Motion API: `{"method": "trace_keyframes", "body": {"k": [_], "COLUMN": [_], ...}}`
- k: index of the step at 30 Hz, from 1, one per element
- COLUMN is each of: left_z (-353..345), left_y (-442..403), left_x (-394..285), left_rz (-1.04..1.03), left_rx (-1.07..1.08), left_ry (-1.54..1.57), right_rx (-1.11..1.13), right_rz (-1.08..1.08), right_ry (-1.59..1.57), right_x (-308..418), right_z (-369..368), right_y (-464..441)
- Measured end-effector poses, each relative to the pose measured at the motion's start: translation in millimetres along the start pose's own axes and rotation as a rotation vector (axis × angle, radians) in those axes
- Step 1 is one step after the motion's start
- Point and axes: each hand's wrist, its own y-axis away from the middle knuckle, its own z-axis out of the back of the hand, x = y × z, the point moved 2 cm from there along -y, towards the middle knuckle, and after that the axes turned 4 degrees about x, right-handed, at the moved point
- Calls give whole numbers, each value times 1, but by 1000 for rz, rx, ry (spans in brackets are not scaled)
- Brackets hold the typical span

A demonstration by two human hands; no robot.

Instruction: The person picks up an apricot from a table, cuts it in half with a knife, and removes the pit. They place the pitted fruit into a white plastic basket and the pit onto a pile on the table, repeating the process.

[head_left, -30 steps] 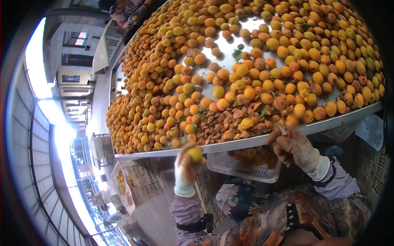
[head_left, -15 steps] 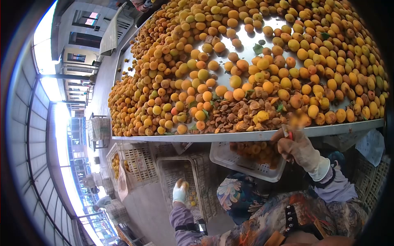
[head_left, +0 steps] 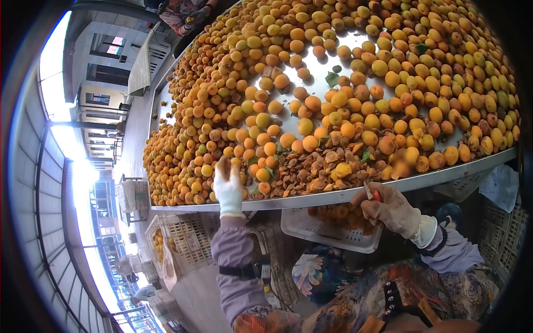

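A metal table (head_left: pixel 344 195) is heaped with apricots (head_left: pixel 214 114). At its near edge lies a pile of brown apricot pits (head_left: pixel 311 169). My left hand (head_left: pixel 227 191), in a white glove with brown fingertips, reaches over the edge among the apricots. Its fingers are stretched out, with nothing visible in them. My right hand (head_left: pixel 394 211), in a stained glove, grips a small knife with a red handle (head_left: pixel 377 196) just below the table edge. Beneath that hand, a white plastic basket (head_left: pixel 311 226) contains orange apricot pieces (head_left: pixel 347 215), partly hidden by the table.
Plastic crates (head_left: pixel 186 238) stand on the floor at lower left, one with apricots inside. More crates (head_left: pixel 494 244) are at the right under the table. Another person (head_left: pixel 186 16) is at the table's far left corner. A clear plastic bag (head_left: pixel 499 186) hangs at the right.
My left hand has risen from above the floor crate to the apricots on the table. My right hand still grips the knife, slightly lower and farther left. The view has tilted a little.
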Motion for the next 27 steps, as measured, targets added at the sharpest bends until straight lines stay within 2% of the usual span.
{"method": "trace_keyframes", "body": {"k": [2, 4, 6, 8, 10, 12, 14, 18, 20, 22, 27], "left_z": [-14, -23, -30, -36, -47, -61, -65, -63, -64, -64, -72], "left_y": [-27, -46, -63, -88, -101, -109, -130, -119, -114, -108, -101], "left_x": [14, 14, 7, 26, 27, 29, 79, 61, 63, 57, 44], "left_rz": [-70, -35, 163, 132, 238, 309, 298, 298, 299, 216, 271], "left_rx": [-9, -5, 62, 69, 180, 239, 184, 96, 50, 40, 8], "left_ry": [-130, -178, -421, -541, -694, -805, -575, -530, -555, -464, -397], "right_rx": [-31, -67, -71, -71, -9, -38, -37, -4, 1, 9, -40], "right_rz": [-15, -18, -33, -10, 33, -5, -3, 21, 35, 40, 23], "right_ry": [75, 149, 130, 77, -37, -23, -34, -73, 4, -11, -32], "right_x": [6, 13, 16, 14, 11, 14, 13, 15, 16, 13, 5], "right_z": [0, 1, 1, 3, 6, 7, 7, 5, 3, 3, -6], "right_y": [2, 5, 6, 7, 6, 7, 7, 9, 12, 16, 29]}}
